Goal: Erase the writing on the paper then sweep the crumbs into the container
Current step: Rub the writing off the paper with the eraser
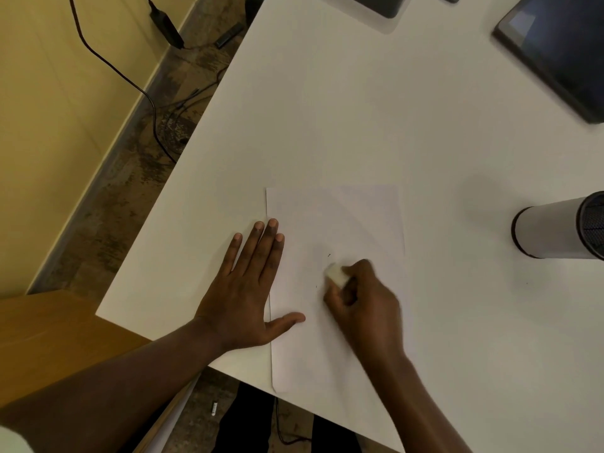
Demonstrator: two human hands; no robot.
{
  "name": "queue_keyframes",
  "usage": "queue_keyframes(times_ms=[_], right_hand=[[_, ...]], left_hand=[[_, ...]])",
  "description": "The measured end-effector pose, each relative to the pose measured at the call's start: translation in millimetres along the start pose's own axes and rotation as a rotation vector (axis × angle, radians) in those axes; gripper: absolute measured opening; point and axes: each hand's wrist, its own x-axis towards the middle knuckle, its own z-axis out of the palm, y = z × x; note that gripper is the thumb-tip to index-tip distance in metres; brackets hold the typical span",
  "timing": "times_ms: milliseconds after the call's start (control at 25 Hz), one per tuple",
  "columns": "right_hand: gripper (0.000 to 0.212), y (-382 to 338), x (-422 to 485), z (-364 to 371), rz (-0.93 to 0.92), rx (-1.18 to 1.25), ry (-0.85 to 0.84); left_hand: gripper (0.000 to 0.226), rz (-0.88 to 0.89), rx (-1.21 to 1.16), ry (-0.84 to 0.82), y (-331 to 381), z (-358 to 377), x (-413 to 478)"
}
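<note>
Two hands on the paper (pixel 333 223).
Left hand (pixel 248 289) is laid flat, fingers spread; eraser (pixel 337 274) is pinched by right hand (pixel 362 305), long axis slanted up-left.

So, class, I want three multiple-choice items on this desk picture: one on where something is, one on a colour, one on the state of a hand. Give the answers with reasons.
1. Where does the container stand relative to the paper?
A. On the paper
B. To its right, apart from it
C. To its left, on the table edge

2. What colour is the eraser?
A. White
B. Pink
C. Blue

3. What is the left hand doing?
A. Lifting the paper
B. Gripping the container
C. Lying flat, fingers spread, across the paper's left edge

Answers:
1 B: bare table shows between container and paper.
2 A: the block in the right hand is white.
3 C: palm down, with the thumb and some fingertips on the sheet.
</note>
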Motion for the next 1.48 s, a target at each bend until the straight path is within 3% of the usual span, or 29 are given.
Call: queue_keyframes(times_ms=[80,240,400,560,720,840,1040,1160,1320,1480], right_hand=[[0.025,0.9,3.4,-3.1,0.077,0.034,0.035],[0.024,-17.8,-20.0,12.6,-0.118,-0.004,-0.069],[0.026,4.3,1.2,-5.5,0.188,0.052,0.092],[0.025,-22.4,-15.8,11.4,-0.039,0.030,-0.039],[0.023,-1.0,19.5,-4.3,0.202,0.151,0.098],[0.023,-22.2,14.2,4.8,-0.024,0.085,-0.048],[0.024,-6.8,34.6,-5.4,0.137,0.100,0.080],[0.025,-17.0,17.4,4.2,-0.030,0.033,-0.016],[0.025,1.1,36.4,-8.9,0.192,0.087,0.133],[0.021,-27.3,35.0,6.3,-0.031,0.094,0.036]], left_hand=[[0.122,-0.002,0.000,0.002,0.4,-0.5,0.0],[0.119,0.006,0.002,-0.007,-0.3,0.0,-0.4],[0.121,-0.001,0.015,-0.002,0.8,-0.4,-0.3],[0.119,0.005,0.015,0.001,0.7,-0.2,-0.8],[0.121,-0.001,0.027,0.002,1.0,0.3,-0.9],[0.120,0.002,0.033,-0.001,0.9,-0.1,-1.0],[0.120,0.005,0.029,0.009,0.5,1.3,-1.1],[0.120,0.001,0.030,0.006,0.7,1.5,-1.5],[0.120,0.005,0.037,0.006,0.6,1.5,-1.1],[0.120,0.001,0.038,0.004,0.6,2.0,-1.2]])
